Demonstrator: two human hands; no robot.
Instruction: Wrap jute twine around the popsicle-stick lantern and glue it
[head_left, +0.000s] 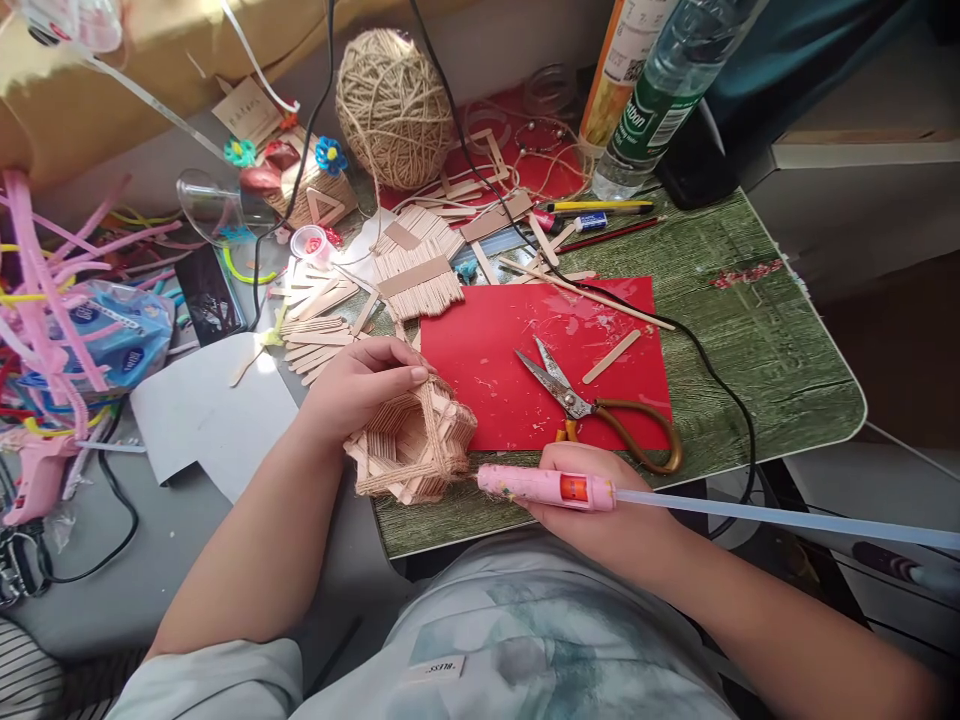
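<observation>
My left hand (375, 385) is closed on the upper left rim of a craft-stick basket (412, 440), a star-shaped stack of wooden sticks wrapped with jute twine. In my right hand (589, 480) is a pink hot glue gun (547, 487), a clear glue stick trailing from its back. The gun's front points at the basket's lower right corner, very close to it; whether the tip touches, I cannot tell. Jute twine runs up from the basket toward a big twine ball (394, 108). Scissors (574, 400) lie spread on a red sheet (487, 375), just beyond my right hand.
Loose craft sticks (319, 330) cover the table's middle left. Black cables (712, 365) cross the table. A water bottle (652, 110) stands at the back right. Pink pipe cleaners (45, 270), a second pink glue gun (41, 475) and a phone (210, 290) are at the left.
</observation>
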